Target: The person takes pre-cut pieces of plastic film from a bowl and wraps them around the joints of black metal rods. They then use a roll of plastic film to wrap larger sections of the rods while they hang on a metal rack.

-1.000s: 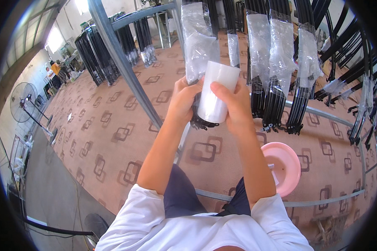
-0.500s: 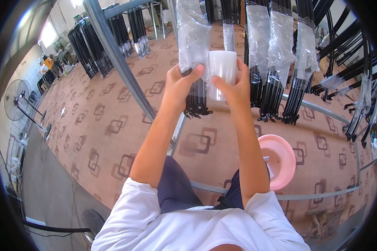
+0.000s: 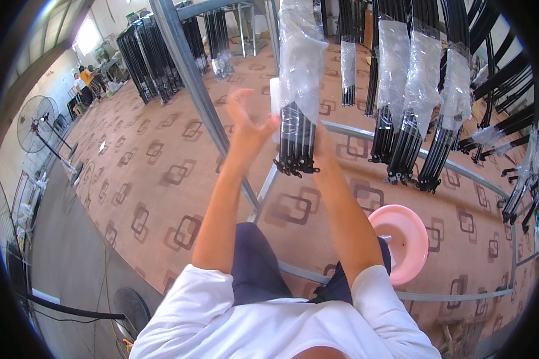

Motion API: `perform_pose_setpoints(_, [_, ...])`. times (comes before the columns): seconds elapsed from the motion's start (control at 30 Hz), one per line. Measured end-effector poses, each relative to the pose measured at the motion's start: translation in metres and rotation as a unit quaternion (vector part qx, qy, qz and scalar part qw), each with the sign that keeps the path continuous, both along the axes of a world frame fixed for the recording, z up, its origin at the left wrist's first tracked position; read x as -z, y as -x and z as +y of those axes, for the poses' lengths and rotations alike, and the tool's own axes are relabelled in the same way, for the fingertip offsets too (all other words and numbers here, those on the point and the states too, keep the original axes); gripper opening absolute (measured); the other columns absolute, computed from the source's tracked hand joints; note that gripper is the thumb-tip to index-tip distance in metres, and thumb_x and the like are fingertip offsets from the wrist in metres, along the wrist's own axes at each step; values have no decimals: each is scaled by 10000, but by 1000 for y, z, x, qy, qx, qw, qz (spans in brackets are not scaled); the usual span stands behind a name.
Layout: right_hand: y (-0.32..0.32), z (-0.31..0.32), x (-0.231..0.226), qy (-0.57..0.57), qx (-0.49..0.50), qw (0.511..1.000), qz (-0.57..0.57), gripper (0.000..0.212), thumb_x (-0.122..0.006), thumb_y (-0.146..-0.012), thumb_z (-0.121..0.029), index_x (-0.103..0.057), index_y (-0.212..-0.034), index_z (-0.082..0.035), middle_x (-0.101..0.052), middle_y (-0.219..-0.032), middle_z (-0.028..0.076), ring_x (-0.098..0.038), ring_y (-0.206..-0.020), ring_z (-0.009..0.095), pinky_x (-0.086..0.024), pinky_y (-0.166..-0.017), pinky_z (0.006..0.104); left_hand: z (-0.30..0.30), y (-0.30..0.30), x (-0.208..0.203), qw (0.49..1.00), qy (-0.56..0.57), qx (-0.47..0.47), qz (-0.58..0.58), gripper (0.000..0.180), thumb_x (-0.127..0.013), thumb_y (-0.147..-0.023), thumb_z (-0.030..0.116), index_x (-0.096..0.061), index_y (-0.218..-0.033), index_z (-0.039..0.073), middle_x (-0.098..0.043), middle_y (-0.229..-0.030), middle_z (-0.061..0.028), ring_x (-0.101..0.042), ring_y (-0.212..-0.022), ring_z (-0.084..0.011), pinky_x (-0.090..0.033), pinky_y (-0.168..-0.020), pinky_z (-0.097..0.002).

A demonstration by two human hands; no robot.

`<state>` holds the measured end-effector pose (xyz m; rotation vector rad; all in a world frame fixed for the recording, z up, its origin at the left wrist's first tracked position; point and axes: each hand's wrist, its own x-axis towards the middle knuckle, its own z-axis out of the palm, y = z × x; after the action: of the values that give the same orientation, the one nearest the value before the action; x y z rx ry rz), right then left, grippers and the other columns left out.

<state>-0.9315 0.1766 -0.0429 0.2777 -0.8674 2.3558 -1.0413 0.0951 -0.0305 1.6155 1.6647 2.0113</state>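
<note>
A bundle of thin black rods (image 3: 297, 134) hangs upright in front of me, wrapped in clear plastic film (image 3: 301, 66). Behind its left side, the edge of a white roll of stretch film (image 3: 275, 96) peeks out. My left hand (image 3: 247, 125) is just left of that roll, its fingers spread and slightly blurred, the thumb tip close to or touching the bundle's left edge. My right hand (image 3: 322, 146) reaches behind the bundle from the right. The bundle hides its fingers, so whatever they grip cannot be seen.
More wrapped rod bundles (image 3: 408, 107) hang to the right. A metal frame (image 3: 200, 78) rises on the left, and its lower bars run around my legs. A pink basin (image 3: 410, 263) sits by my right knee. Far left are a standing fan (image 3: 37, 122) and people at work.
The film roll has gone from in front, right of the bundle, to behind it, showing on the left. My left hand has opened off the bundle; my right hand has passed behind it.
</note>
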Motion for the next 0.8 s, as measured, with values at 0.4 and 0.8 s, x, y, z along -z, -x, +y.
perform_pose_setpoints(0.4, [-57,-18,-25,-40,125,991,-9,361,-480,-846,-330,-525,-1012,-13,-587,-893,66,-581,-769,133,-495,-658,241,-18,-51,-48,913,123,291,-257,606,-737,-624,209,-457,-1097,-44,-555,-961,-90,-543,-843,-151,-431,-733,-265])
perform_pose_setpoints(0.8, [-56,-9,-42,-208,243,918,-235,223,-684,-675,-116,-615,-817,42,-609,-744,95,-565,-647,138,-432,-594,244,-20,-72,-45,991,8,-39,-132,458,-690,-594,126,-453,-927,-82,-566,-833,-132,-560,-720,-143,-449,-612,-236])
